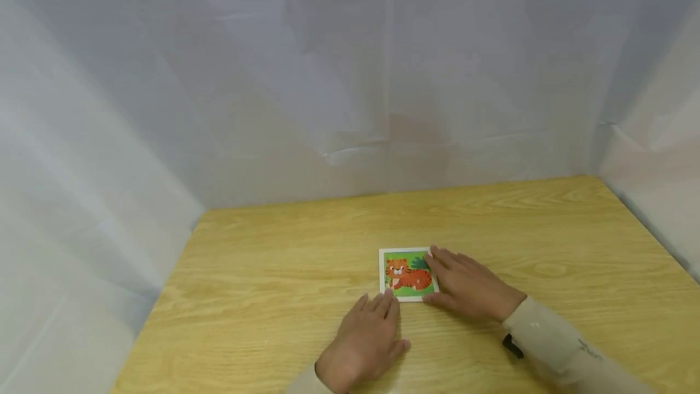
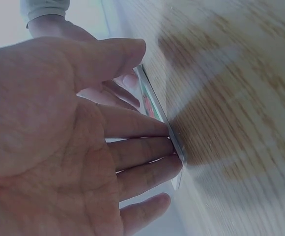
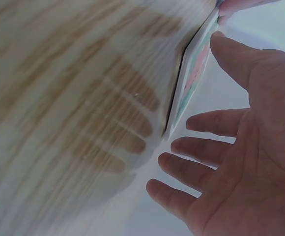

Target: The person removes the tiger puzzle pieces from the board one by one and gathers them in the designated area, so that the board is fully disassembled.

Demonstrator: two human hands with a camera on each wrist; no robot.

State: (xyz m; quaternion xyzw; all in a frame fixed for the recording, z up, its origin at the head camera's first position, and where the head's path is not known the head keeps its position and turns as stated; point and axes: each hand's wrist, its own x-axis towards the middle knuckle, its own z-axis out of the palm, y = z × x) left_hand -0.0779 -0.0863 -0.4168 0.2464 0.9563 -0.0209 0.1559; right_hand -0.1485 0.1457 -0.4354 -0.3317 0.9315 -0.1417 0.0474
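Observation:
A square picture board (image 1: pixel 409 292) with a white border lies flat on the wooden table, showing an orange striped tiger on green. My left hand (image 1: pixel 365 339) is at its near left corner, fingers extended. In the left wrist view, several of those fingertips (image 2: pixel 169 164) touch the board's edge (image 2: pixel 157 101). At the board's right side is my right hand (image 1: pixel 470 284), its fingers straight and spread. Seen from the right wrist, the thumb (image 3: pixel 231 54) is close to the board (image 3: pixel 194 73); whether it makes contact I cannot tell.
The light wooden table (image 1: pixel 262 278) extends around both hands. White sheeting (image 1: pixel 350 78) hangs behind the table and along its left and right sides. A small black object (image 1: pixel 513 346) shows at the right sleeve (image 1: pixel 563 345).

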